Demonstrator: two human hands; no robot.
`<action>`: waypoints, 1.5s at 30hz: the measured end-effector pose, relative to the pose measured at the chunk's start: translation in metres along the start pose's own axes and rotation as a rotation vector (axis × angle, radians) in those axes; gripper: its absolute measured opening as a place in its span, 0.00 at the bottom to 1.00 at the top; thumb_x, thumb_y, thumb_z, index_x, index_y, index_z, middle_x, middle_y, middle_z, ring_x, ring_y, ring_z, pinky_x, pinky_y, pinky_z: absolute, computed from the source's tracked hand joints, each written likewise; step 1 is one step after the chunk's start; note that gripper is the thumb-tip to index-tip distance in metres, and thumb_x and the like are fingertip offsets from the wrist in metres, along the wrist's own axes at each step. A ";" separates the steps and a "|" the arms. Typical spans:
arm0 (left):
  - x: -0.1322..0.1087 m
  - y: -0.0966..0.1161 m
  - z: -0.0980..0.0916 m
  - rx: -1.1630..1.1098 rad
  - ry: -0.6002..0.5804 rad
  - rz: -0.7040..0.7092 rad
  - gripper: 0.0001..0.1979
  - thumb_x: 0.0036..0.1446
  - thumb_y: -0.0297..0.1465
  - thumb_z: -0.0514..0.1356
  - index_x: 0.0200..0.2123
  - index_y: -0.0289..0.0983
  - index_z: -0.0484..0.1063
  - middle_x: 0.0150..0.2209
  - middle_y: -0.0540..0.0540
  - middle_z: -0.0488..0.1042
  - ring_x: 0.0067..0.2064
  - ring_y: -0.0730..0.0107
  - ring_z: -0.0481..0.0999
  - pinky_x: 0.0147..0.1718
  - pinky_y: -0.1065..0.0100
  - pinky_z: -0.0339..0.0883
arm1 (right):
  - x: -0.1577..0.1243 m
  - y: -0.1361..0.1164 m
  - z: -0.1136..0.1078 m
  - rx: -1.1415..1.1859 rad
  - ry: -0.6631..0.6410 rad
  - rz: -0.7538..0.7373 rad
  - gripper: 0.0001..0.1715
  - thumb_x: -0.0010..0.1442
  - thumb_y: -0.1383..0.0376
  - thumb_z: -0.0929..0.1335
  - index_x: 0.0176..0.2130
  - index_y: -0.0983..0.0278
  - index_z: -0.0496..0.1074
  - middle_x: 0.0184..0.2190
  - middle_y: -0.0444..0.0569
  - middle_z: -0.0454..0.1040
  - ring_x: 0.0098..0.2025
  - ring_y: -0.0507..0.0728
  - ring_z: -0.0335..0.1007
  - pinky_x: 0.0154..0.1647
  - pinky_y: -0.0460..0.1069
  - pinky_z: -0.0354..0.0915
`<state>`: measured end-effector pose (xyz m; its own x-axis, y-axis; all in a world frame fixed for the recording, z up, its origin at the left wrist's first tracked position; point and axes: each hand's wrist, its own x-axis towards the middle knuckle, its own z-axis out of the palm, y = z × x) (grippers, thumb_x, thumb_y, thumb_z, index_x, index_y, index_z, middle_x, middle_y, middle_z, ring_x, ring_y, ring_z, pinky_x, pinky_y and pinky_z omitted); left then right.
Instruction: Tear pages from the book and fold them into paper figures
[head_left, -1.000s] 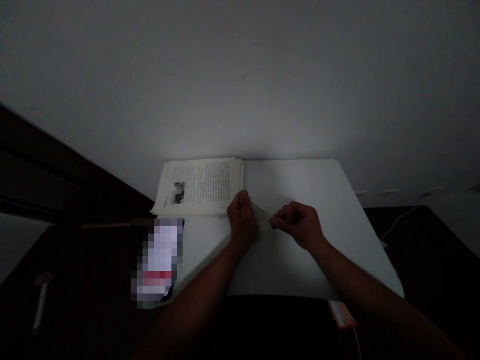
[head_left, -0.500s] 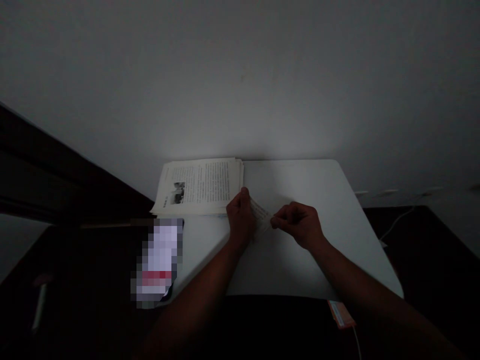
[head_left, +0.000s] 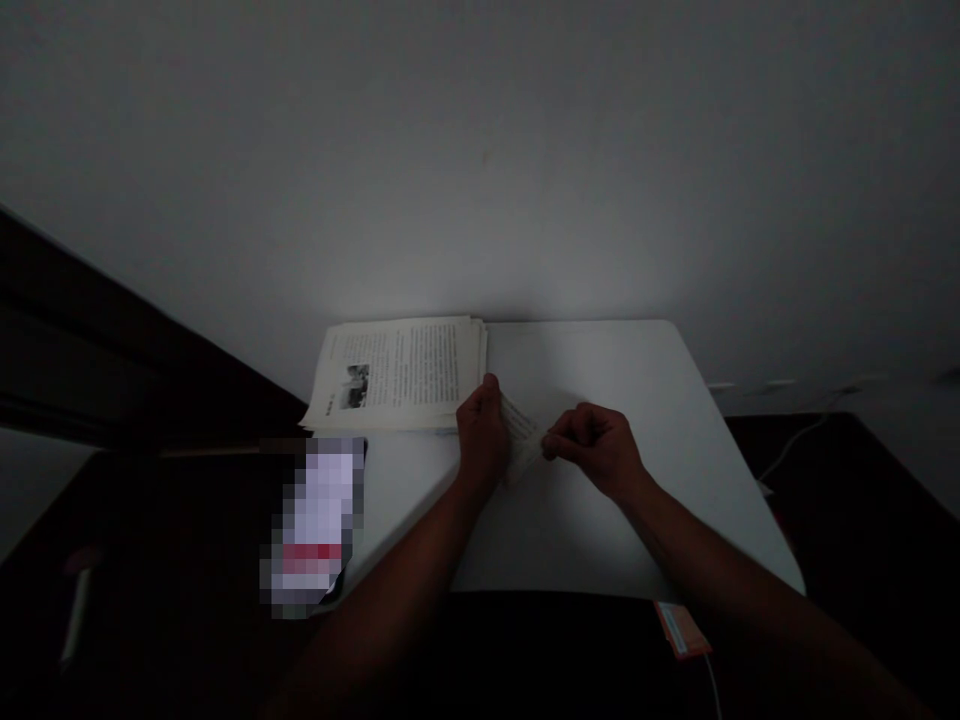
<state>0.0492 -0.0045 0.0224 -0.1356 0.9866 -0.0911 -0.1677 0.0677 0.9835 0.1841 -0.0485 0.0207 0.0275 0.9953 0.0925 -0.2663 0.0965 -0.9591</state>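
Observation:
Between my hands, above the white table (head_left: 615, 370), a printed sheet of paper (head_left: 520, 425) is bunched into a fan-like shape. My left hand (head_left: 481, 430) is closed around its left side, thumb up, and hides much of it. With thumb and fingertips my right hand (head_left: 596, 445) pinches the paper's right end. Just beyond the left hand lies a stack of printed pages (head_left: 397, 375), its top page showing text and a small dark picture.
A phone with a blurred-out screen (head_left: 319, 520) lies at the table's left edge. An orange card-like item (head_left: 681, 630) with a white cord hangs at the front edge. The pale wall (head_left: 480, 180) stands directly behind the table.
Both hands keep their hold on the paper and have barely moved. The right hand has shifted very slightly, and the paper's folds look a little different.

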 end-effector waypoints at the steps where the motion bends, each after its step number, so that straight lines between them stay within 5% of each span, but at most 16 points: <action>1: 0.000 0.000 0.000 0.022 0.007 0.018 0.26 0.53 0.53 0.53 0.18 0.36 0.60 0.15 0.55 0.56 0.17 0.79 0.57 0.18 0.74 0.51 | 0.000 0.000 0.000 -0.009 -0.004 -0.002 0.26 0.42 0.69 0.75 0.17 0.62 0.54 0.18 0.43 0.73 0.19 0.51 0.69 0.20 0.47 0.65; 5: -0.001 0.001 -0.001 0.013 0.038 0.034 0.25 0.52 0.52 0.55 0.18 0.36 0.58 0.16 0.56 0.55 0.18 0.79 0.56 0.18 0.74 0.51 | 0.000 0.001 -0.001 -0.015 -0.012 0.009 0.26 0.43 0.69 0.75 0.17 0.62 0.54 0.19 0.43 0.74 0.19 0.51 0.69 0.20 0.47 0.65; 16: -0.005 0.005 0.006 -0.331 -0.102 -0.269 0.25 0.44 0.53 0.60 0.23 0.37 0.60 0.19 0.55 0.62 0.17 0.77 0.64 0.16 0.74 0.57 | 0.007 0.013 -0.003 0.111 -0.070 0.104 0.28 0.42 0.69 0.76 0.18 0.61 0.52 0.18 0.41 0.73 0.19 0.52 0.70 0.22 0.48 0.65; 28: -0.003 0.005 -0.001 0.150 -0.057 0.070 0.29 0.53 0.55 0.49 0.16 0.38 0.51 0.16 0.55 0.52 0.19 0.78 0.52 0.18 0.72 0.47 | 0.013 0.019 -0.010 0.080 0.089 -0.043 0.26 0.43 0.68 0.75 0.18 0.62 0.53 0.19 0.40 0.72 0.21 0.51 0.70 0.22 0.47 0.65; 39: -0.009 0.010 0.006 0.148 -0.096 -0.007 0.31 0.52 0.58 0.46 0.13 0.38 0.54 0.13 0.53 0.54 0.16 0.77 0.52 0.17 0.70 0.46 | 0.013 0.018 -0.006 0.145 0.073 0.026 0.27 0.42 0.67 0.76 0.18 0.61 0.53 0.19 0.39 0.71 0.20 0.51 0.69 0.22 0.48 0.64; 45: -0.009 0.007 0.005 0.061 -0.108 -0.187 0.31 0.50 0.60 0.47 0.15 0.38 0.60 0.14 0.51 0.61 0.16 0.75 0.60 0.16 0.71 0.51 | 0.012 0.017 -0.002 0.201 0.044 0.074 0.28 0.41 0.68 0.76 0.18 0.61 0.52 0.18 0.37 0.70 0.19 0.50 0.68 0.21 0.47 0.63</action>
<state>0.0544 -0.0123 0.0309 -0.0013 0.9660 -0.2587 -0.1202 0.2567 0.9590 0.1816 -0.0346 0.0053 0.0412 0.9991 0.0077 -0.4562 0.0256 -0.8895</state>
